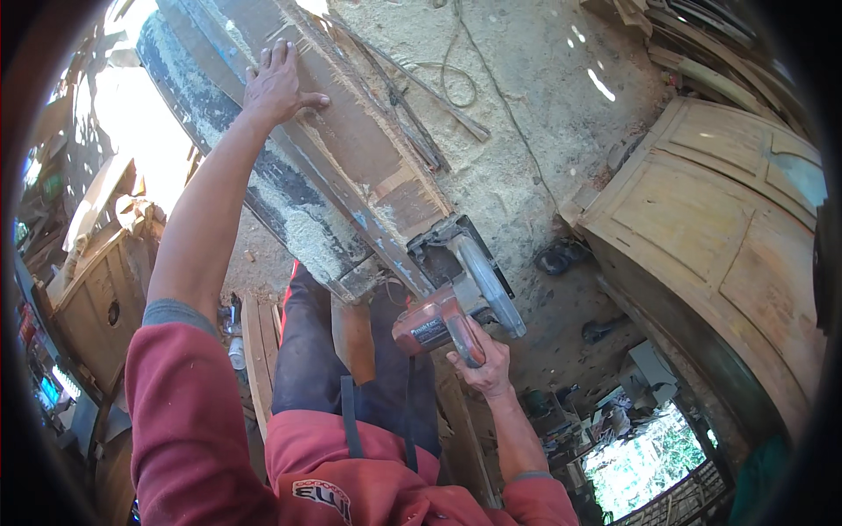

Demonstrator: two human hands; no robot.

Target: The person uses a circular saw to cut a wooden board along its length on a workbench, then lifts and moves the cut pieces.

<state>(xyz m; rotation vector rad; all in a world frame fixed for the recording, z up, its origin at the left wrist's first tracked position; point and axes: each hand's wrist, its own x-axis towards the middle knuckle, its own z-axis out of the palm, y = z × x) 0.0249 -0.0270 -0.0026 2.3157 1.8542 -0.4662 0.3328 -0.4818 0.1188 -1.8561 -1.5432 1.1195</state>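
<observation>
My right hand (488, 366) is wrapped round the rear handle of a red circular saw (427, 325) with a grey metal guard. The saw's base sits at the near end of a long brown wooden board (355, 138) with rough, splintery edges. My left hand (276, 88) lies on the wood farther up, fingers stretched out and thumb apart, pressing on its surface. A narrow strip with worn blue paint (379, 238) runs alongside the board. Under them is a dark, sawdust-covered bench (303, 230). The saw's blade is hidden by the guard and base.
A large wooden cabinet (702, 237) with panelled doors stands to the right. Thin wood sticks (421, 145) and a cord (504, 114) lie on the sawdust-strewn floor. Dark shoes (561, 257) rest near the cabinet. Wooden furniture parts (92, 302) are stacked at the left.
</observation>
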